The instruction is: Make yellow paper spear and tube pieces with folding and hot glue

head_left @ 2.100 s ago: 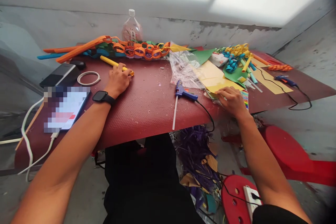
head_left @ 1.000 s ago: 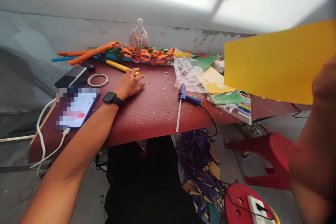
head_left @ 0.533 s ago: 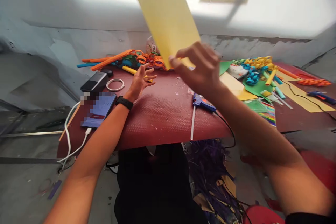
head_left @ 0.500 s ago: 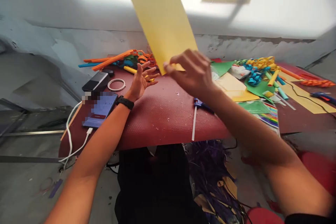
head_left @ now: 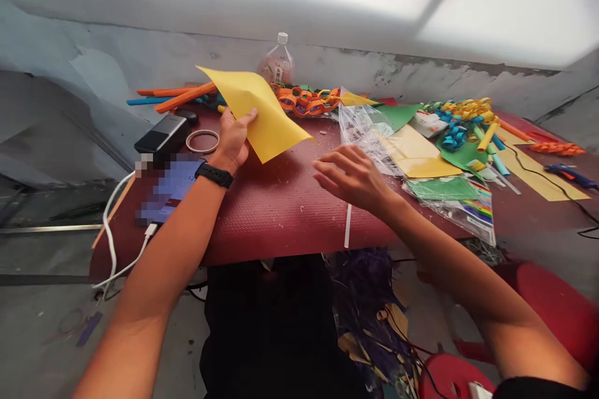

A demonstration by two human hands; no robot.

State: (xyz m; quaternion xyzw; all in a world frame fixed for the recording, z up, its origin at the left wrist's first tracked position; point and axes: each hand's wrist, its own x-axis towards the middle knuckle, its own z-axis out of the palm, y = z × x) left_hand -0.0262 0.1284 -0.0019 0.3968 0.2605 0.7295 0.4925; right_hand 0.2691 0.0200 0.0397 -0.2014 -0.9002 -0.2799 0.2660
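Observation:
A sheet of yellow paper is held by its left edge in my left hand, thumb on top, over the red table. The sheet bends and tilts toward me. To its right my right hand hovers empty above the table, fingers stretched and slightly apart, not touching the sheet. Below that hand a white glue stick juts toward the table's front edge; whatever it is attached to is hidden by the hand. Behind the sheet lies an orange paper chain.
A phone with a white cable, a tape roll and a black-grey box sit at left. A bottle stands at the back. Right are plastic sleeves, coloured papers, curled strips and a glue gun.
The yellow sheet has passed from my right hand to my left and come down toward the table. My right hand has let go and lowered. The bottle and orange chain now show.

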